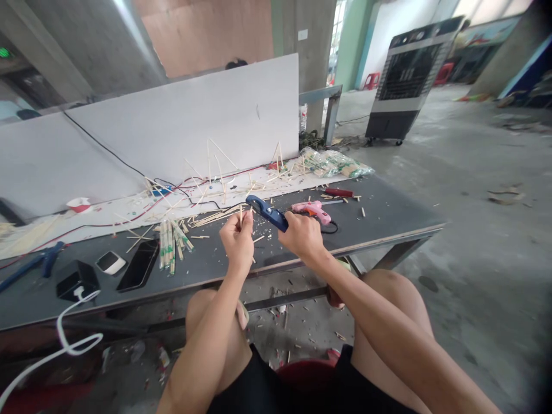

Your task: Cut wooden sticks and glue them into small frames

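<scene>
1. Soft, diffuse light covers the desk, and the white panel behind it looks evenly pale.
2. Daylight washes out the narrow window beyond the desk's back right.
3. Shadow dims the floor beneath the desk.
4. The blue tool above the desk looks fairly clear.
5. Wide-angle stretch leans the air cooler right of the desk; outer areas smear, and the far right edge blackens.

A dark blue, slim-bodied hand tool with a curved, rounded head is held above the bench, tilted, its head up toward the left. Beside that head, a thin, pale wooden stick stands nearly upright, pinched and partly hidden by fingers. Whether tool and stick touch is unclear.
</scene>
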A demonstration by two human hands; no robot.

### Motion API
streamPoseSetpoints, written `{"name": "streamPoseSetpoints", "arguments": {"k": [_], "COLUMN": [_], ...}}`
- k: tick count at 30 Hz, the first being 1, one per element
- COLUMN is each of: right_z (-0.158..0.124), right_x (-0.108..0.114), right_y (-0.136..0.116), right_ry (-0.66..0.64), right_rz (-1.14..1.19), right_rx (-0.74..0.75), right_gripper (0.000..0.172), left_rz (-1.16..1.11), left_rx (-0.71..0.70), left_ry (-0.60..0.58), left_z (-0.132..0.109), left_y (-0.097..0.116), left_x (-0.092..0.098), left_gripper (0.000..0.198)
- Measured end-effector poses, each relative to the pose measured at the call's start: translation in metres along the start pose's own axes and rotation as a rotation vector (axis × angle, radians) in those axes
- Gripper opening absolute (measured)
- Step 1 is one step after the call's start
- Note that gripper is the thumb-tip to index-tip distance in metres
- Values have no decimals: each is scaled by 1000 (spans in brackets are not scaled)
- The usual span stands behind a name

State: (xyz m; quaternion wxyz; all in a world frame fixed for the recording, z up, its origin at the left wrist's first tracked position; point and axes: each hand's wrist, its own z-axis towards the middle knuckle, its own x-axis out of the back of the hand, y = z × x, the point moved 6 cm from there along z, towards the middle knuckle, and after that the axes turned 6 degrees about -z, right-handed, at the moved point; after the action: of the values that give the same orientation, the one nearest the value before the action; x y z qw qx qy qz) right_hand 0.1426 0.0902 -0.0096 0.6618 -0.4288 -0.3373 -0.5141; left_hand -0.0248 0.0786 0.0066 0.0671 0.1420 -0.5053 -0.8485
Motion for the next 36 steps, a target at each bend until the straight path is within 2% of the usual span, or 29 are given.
{"name": "streamPoseSetpoints", "arguments": {"k": [7, 12, 15, 19, 22, 26, 28, 32, 36], "right_z": [-7, -5, -1, 7, 16, 23, 22, 18, 18], "right_x": [8, 14, 20, 33, 42, 35, 26, 11, -4], "right_y": [14, 27, 45, 90, 140, 215, 244, 281, 298], "right_ry": [98, 144, 115, 120, 152, 55, -3, -45, -67], "right_rz": [134, 271, 295, 229, 101, -44, -70, -140, -278], "right_rx": [2, -58, -146, -301, -422, -656, -738, -860, -875], "right_gripper": [19, 27, 32, 40, 44, 53, 56, 59, 66], "left_rz": [136, 84, 34, -30, -73, -95, -112, -126, -136], "left_rx": [-38, -62, -50, 5, 59, 85, 106, 140, 177], "left_ry": [-78, -105, -132, -175, -204, -229, -247, -263, -248], "left_z": [-7, -12, -14, -17, -18, -18, -18, -18, -18], "left_y": [8, 10, 10, 8, 5, 1, -2, -7, -11], "left_x": [-6, -12, -15, -21, -25, -29, -31, -34, -34], "left_gripper": [40, 35, 32, 30, 30, 30, 28, 27, 26]}}
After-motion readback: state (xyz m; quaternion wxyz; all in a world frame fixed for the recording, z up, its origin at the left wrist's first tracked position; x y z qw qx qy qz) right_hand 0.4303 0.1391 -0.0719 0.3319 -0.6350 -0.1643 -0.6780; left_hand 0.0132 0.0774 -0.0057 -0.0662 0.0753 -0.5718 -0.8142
